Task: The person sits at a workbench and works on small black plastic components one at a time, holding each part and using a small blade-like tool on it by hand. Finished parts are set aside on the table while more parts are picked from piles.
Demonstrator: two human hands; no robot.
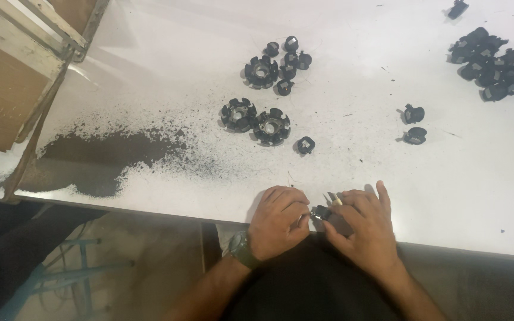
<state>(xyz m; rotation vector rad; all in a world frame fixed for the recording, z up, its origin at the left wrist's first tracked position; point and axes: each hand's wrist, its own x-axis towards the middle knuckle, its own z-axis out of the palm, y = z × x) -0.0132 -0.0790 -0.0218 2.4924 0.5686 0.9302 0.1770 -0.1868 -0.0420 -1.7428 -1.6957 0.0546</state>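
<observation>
A big white table (340, 160) fills most of the view. At about 9 o'clock on it lies a wide patch of black dust (99, 157). At 2 o'clock sits a heap of small black parts (498, 65). Near 12 o'clock is a round black ring (261, 71) with little black caps (290, 59) just beside it. Under that, close to the middle, two more round rings (256, 120) lie side by side, touching. Loose small caps (414, 125) lie at 3 o'clock.

At 6 o'clock, at the near edge of the table, both hands meet. The left hand (279, 220) is curled almost into a fist, and its fingertips pinch a tiny black part (320, 212). The part is dark and lumpy, with a small shiny bit. The right hand (365, 229) is half curled, its fingers bent over the same part and touching it. A thin pale tool (334, 200) sticks up by the right fingers; I cannot tell what it is. A dark watch (242, 249) is on the left wrist.
</observation>
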